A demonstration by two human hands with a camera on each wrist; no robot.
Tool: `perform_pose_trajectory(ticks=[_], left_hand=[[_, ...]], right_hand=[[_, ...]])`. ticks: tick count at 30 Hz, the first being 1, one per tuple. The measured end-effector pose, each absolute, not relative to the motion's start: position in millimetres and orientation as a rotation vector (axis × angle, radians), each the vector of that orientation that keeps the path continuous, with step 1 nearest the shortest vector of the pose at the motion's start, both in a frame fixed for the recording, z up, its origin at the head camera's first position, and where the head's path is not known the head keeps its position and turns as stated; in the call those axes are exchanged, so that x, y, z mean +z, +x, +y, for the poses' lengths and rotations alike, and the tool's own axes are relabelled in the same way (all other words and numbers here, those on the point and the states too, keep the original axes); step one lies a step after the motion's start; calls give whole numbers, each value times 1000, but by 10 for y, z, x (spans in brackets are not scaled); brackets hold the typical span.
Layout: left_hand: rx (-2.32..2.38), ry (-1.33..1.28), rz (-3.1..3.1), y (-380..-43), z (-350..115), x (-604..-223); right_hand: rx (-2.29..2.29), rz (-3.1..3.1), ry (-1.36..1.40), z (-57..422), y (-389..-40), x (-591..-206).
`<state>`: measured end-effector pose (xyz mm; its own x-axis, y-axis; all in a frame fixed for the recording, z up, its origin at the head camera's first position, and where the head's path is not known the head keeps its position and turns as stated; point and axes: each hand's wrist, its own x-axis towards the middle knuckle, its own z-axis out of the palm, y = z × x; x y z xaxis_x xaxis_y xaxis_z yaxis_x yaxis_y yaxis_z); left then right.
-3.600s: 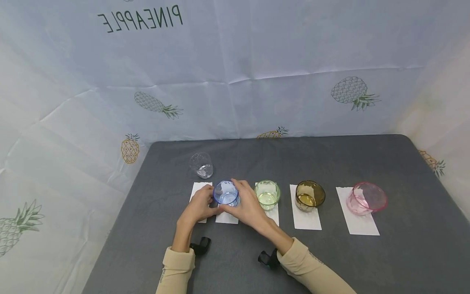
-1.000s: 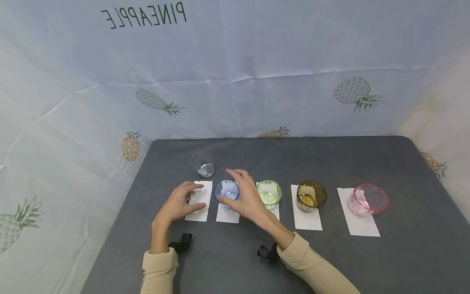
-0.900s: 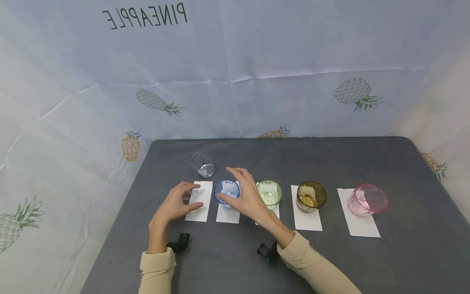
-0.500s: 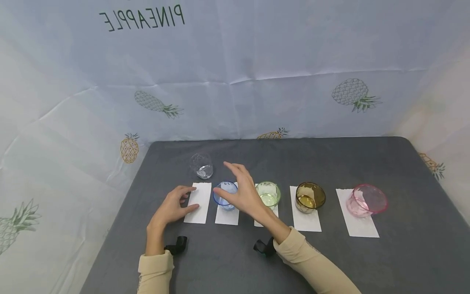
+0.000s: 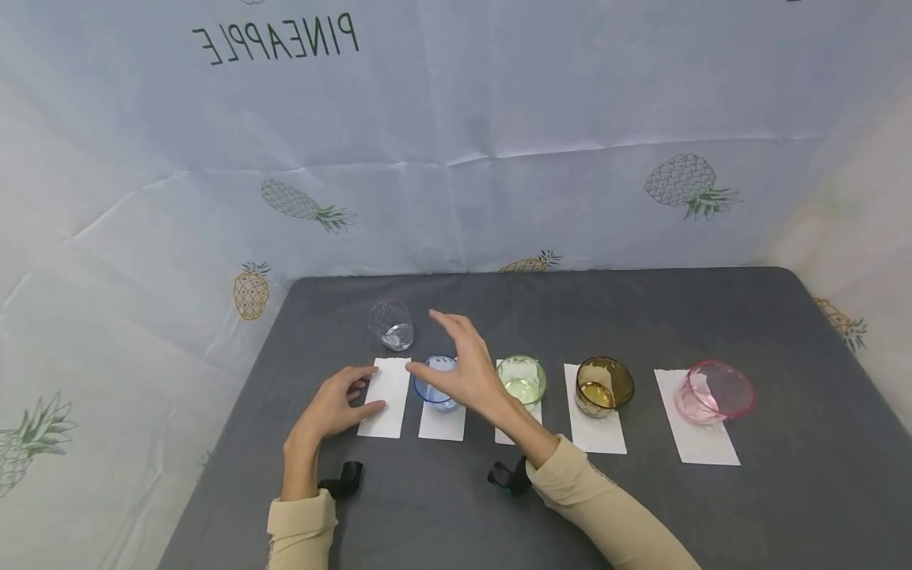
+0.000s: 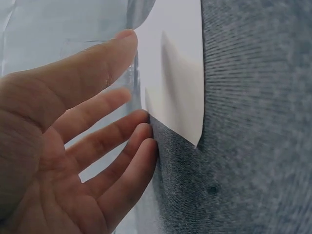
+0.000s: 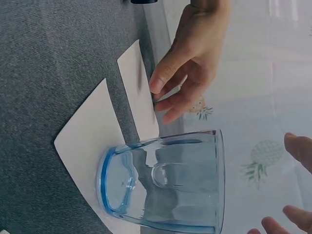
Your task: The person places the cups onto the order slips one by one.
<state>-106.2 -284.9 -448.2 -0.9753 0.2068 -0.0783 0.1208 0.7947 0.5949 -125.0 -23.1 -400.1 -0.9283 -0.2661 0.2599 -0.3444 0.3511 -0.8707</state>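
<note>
My left hand (image 5: pixel 335 405) is beside the leftmost white paper strip (image 5: pixel 389 400), its thumb and fingers spread and nothing held. In the left wrist view the thumb tip overlaps the edge of this strip. A blue glass (image 5: pixel 432 397) stands upright on the second strip (image 5: pixel 442 427). Over it reaches my right hand (image 5: pixel 466 374), thumb and fingers wide apart, partly covering the glass in the head view. From the right wrist, the blue glass (image 7: pixel 170 183) shows whole, with fingertips (image 7: pixel 297 146) apart from its rim. A clear glass (image 5: pixel 393 328) stands behind the leftmost strip.
To the right, on paper strips of their own, stand a green glass (image 5: pixel 526 388), an amber glass (image 5: pixel 600 392) and a pink glass (image 5: pixel 701 400). A dark grey cloth (image 5: pixel 427 514) covers the table. Behind it hangs a pineapple-print curtain (image 5: pixel 463 95).
Both hands were around the blue glass; they have let go. My left hand moved left to the leftmost strip. My right hand spread and shifted slightly away and left. The glasses stayed put.
</note>
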Motion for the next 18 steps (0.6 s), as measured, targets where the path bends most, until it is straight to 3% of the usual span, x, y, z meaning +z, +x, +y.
perform_pose_trajectory(ticks=[18], left_hand=[[943,201,2821,-1070,-2889,-4512]], right_hand=[[1597,-2634,615,-505,-1543,-3869]])
